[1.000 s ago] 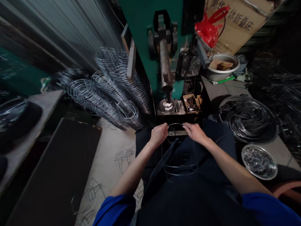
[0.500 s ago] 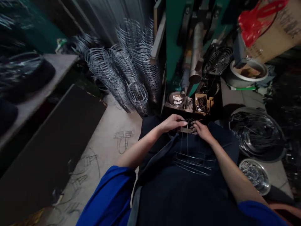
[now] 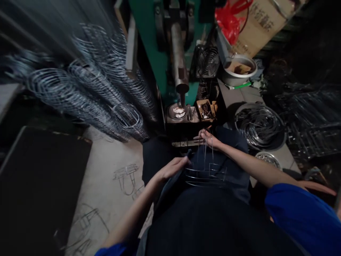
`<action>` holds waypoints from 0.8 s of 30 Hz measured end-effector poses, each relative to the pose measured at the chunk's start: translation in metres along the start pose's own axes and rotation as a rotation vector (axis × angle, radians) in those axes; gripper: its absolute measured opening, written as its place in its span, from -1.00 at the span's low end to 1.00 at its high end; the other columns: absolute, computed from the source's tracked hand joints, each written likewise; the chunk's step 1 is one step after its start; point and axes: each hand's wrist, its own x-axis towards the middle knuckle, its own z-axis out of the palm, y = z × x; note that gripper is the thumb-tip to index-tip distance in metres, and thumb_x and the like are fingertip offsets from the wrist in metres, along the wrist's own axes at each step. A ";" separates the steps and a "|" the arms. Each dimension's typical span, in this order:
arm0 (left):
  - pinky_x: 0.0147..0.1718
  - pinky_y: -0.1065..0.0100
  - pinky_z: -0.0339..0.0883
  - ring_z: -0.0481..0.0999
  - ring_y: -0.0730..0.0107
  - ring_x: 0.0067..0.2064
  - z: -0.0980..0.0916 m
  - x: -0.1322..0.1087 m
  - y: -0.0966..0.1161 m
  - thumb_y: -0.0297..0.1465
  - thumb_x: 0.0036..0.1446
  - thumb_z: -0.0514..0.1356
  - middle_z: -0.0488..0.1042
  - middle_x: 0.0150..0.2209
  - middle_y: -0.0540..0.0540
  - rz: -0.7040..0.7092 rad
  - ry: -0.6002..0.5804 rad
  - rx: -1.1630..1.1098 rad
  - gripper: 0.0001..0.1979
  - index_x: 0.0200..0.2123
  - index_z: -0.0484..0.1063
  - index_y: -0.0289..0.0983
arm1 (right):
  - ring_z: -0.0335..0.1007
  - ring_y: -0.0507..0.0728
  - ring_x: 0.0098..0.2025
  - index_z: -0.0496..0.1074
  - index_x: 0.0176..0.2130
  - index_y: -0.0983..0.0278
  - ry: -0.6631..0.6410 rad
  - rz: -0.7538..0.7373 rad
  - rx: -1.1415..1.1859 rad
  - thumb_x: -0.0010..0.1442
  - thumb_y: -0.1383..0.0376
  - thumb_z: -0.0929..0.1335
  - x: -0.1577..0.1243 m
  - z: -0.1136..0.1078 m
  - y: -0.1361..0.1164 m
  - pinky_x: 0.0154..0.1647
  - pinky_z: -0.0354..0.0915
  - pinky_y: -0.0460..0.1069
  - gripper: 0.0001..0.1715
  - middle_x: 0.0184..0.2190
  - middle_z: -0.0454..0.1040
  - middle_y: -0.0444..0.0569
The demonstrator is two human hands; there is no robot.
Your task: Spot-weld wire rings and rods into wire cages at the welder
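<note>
A bent-wire frame (image 3: 205, 184) lies across my dark-clothed lap, its curved parallel wires low and its upright legs rising toward the machine. My right hand (image 3: 210, 139) is closed around the top of those legs, and a thin orange-tipped piece shows by its fingers. Beside the frame's left end is my left hand (image 3: 174, 168), with its fingers stretched out toward the wires. Whether the left fingertips touch the wire is hard to make out. Just beyond the hands stands a green machine (image 3: 144, 32) with a metal cylinder (image 3: 179, 57) pointing down.
Stacks of wire rings (image 3: 87, 96) lean at the left. Similar wire frames (image 3: 126, 176) lie on the floor. A basin of wire pieces (image 3: 259, 124), a bowl of small parts (image 3: 269, 158) and a small fan (image 3: 208, 61) stand right. A dark panel (image 3: 39, 188) is at left.
My left hand has come off the top of the wire frame and moved down toward its left end. My right hand still grips the legs. The view has swung right.
</note>
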 end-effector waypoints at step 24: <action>-0.29 0.35 0.15 0.19 0.43 -0.47 0.035 -0.020 -0.033 -0.18 0.39 -0.14 0.16 -0.55 0.05 0.142 0.065 0.642 -0.56 -0.52 0.15 -0.22 | 0.49 0.10 -0.26 0.50 -0.13 0.29 -0.183 -0.372 -0.759 0.28 0.32 0.26 0.010 -0.018 -0.033 -0.18 0.33 -0.03 -0.75 -0.26 0.54 -0.08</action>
